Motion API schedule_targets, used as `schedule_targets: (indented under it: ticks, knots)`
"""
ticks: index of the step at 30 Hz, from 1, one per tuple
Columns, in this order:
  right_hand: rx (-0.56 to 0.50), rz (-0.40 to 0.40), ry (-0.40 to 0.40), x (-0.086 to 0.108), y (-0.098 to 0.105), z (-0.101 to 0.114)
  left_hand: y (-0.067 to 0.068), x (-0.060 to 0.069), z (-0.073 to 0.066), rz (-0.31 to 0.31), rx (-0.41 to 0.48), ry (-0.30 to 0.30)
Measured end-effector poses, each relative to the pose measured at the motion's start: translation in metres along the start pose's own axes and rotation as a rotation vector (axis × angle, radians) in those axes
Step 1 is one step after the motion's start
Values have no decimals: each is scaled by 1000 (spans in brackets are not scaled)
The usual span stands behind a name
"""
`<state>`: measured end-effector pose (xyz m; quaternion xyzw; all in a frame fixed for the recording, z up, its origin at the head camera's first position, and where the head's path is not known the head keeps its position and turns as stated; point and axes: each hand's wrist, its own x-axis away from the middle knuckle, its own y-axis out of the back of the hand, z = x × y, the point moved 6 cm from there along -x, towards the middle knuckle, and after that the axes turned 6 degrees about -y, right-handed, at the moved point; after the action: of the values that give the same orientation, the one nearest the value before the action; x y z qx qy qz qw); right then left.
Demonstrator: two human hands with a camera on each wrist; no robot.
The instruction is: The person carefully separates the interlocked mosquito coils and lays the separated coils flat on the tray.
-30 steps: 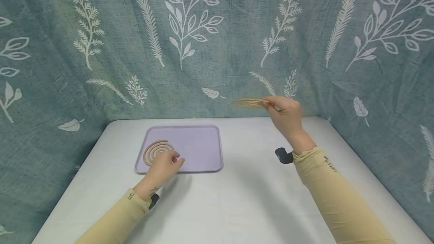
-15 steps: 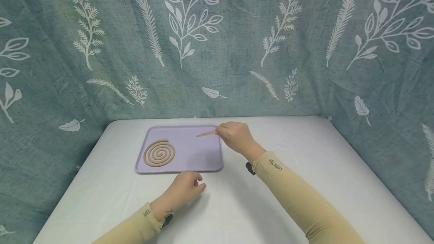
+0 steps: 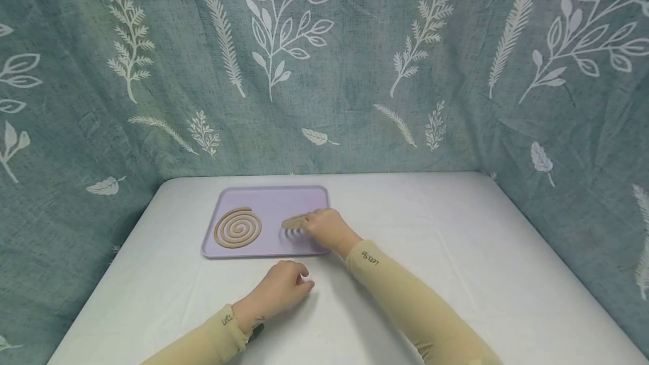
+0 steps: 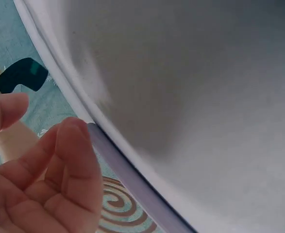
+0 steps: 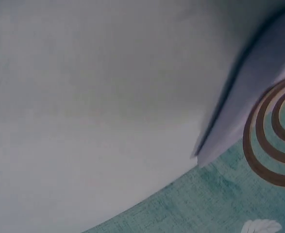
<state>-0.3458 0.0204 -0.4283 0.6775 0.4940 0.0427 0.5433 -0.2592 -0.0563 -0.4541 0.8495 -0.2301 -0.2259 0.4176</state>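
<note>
A tan mosquito coil (image 3: 238, 228) lies flat on the left part of a lilac tray (image 3: 274, 195). Over the tray's right part my right hand (image 3: 329, 228) pinches a second mosquito coil (image 3: 292, 222), which is tilted and casts spiral shadows below it. This coil (image 5: 261, 130) also enters the right wrist view at its right edge, where the hand itself is out of sight. My left hand (image 3: 281, 287) is just in front of the tray, fingers loosely curled around nothing. In the left wrist view the fingertips of that hand (image 4: 59, 179) show bare.
The tray stands on a white-covered table (image 3: 431, 230), left of its middle. A teal curtain (image 3: 350, 72) with white leaf prints hangs behind and at both sides. A dark strap-like piece (image 4: 23, 75) on the right wrist appears in the left wrist view.
My right hand has carried its mosquito coil from high on the right, leftward and down over the tray. My left hand has drawn back from the coil on the tray toward the front.
</note>
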Motion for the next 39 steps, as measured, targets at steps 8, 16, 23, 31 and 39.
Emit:
schedule_targets:
  ticks: [8,16,23,31,39]
  knots:
    - [-19,153,-5,-5,-16,17,-2,2,0,-4,-33,4]
    - [10,296,3,-5,-25,24,-7,3,1,30,-31,14]
    - [21,407,-6,0,-31,26,-9,2,-1,30,-50,-2]
    - [-17,462,-25,2,-35,27,-13,0,1,39,-96,5]
    - [-274,46,-145,2,5,13,-7,-5,-4,-29,-92,-10]
